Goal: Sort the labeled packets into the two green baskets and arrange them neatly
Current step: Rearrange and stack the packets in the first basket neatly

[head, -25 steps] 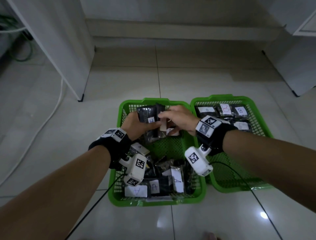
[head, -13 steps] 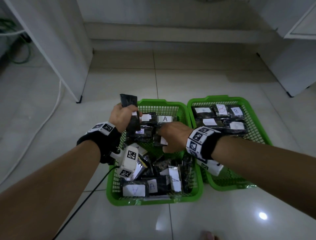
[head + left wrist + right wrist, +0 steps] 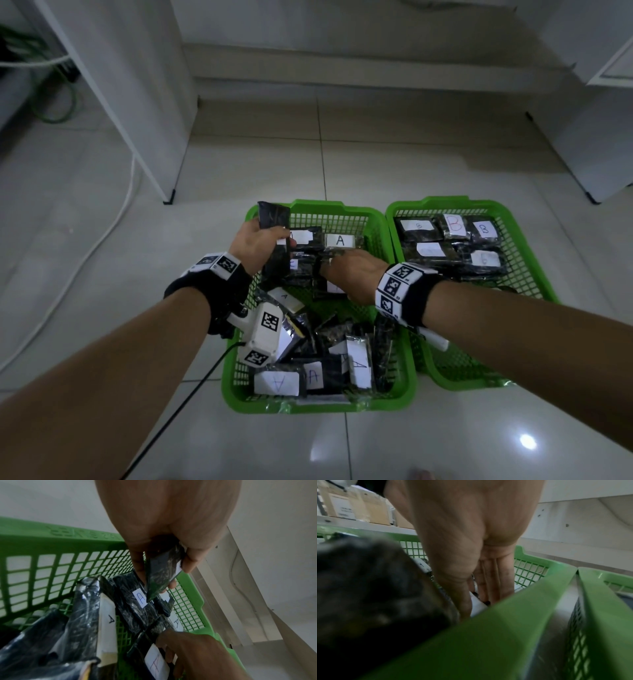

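Currently a dark packet (image 3: pixel 272 236) is held upright by the left hand (image 3: pixel 255 245) above the far left corner of the left basket (image 3: pixel 397 346), thumb and fingers curled round its lower half; in the left wrist view the same packet (image 3: pixel 162 572) is seen pinched between thumb and fingers. The right hand (image 3: pixel 352 274) is lowered into the middle of that basket, its fingers lying fairly straight on the packets there; whether one is actually being gripped cannot be told, since the right wrist view is partly blocked by a blurred dark packet and the green rim.

Packets marked A are lined up along the far side of the left basket, while a loose heap (image 3: pixel 329 363) is left at its near end. Packets marked B are laid in rows at the far end of the right basket (image 3: pixel 534 274), its near half being bare mesh.

Several risks can be judged from here. The row of A packets could be knocked askew if the held packet is pushed in at an angle, because the foil looks slippery and the packets lie close together. The label on the held packet is mostly covered by the fingers, so a wrong letter could be missed. The near heap could be disturbed by the wrist cameras and the trailing cable (image 3: pixel 191 394).
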